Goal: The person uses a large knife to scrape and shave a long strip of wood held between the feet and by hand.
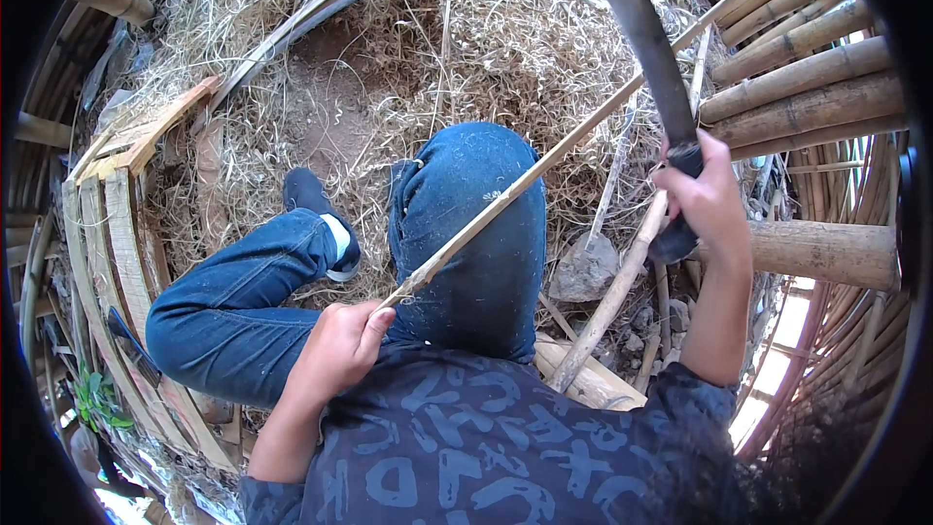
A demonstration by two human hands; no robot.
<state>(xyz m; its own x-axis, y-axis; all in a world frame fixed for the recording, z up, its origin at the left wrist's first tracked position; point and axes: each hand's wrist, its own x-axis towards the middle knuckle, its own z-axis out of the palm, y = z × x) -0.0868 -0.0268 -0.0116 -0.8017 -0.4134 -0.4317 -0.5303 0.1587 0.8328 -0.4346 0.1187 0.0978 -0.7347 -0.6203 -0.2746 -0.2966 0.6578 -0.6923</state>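
My left hand (335,348) is closed around the lower end of a long, thin bamboo strip (515,190). The strip slants up and to the right, over my raised knee. In my right hand (717,196) is the dark handle of a machete (646,44), its long, slightly curved blade pointing up and away. The blade crosses in front of the strip near its far end; whether the two touch, I cannot tell. A round wooden stick (622,277) leans just below my right hand.
Curly pale shavings (515,49) cover the ground ahead. A slatted wooden crate (107,233) stands at the left. Bamboo poles (807,87) are stacked at the right, above a thick bamboo post (816,255). A grey rock (585,267) lies beside my knee. A long bent strip (340,10) arches across the back.
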